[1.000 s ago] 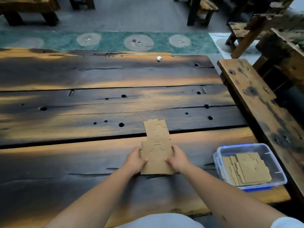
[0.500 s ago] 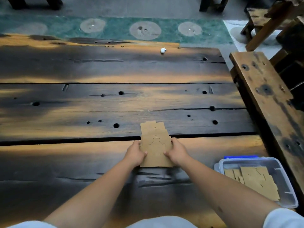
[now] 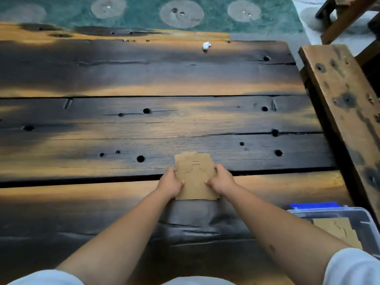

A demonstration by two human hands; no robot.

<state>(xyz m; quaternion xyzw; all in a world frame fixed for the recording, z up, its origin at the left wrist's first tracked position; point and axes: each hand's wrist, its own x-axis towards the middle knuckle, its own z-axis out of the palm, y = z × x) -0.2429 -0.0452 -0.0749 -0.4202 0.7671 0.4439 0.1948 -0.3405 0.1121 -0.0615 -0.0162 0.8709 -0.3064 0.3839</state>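
On the dark plank desk (image 3: pixel 123 202), near its middle, my left hand (image 3: pixel 169 183) and right hand (image 3: pixel 222 179) grip both side edges of a flat brown cardboard sheet (image 3: pixel 195 177) with die-cut slits and notched far edge.

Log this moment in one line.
left hand: grips cardboard | right hand: grips cardboard | cardboard: on table | bin: holds sheets

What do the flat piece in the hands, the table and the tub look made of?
The flat piece looks like brown cardboard: matte, with die-cut slits and notched edges, possibly several sheets stacked. The table is thick wood planks, dark stained or charred, with a slight sheen; grain, cracks and holes show. The tub is probably clear plastic, since its contents show through the wall.
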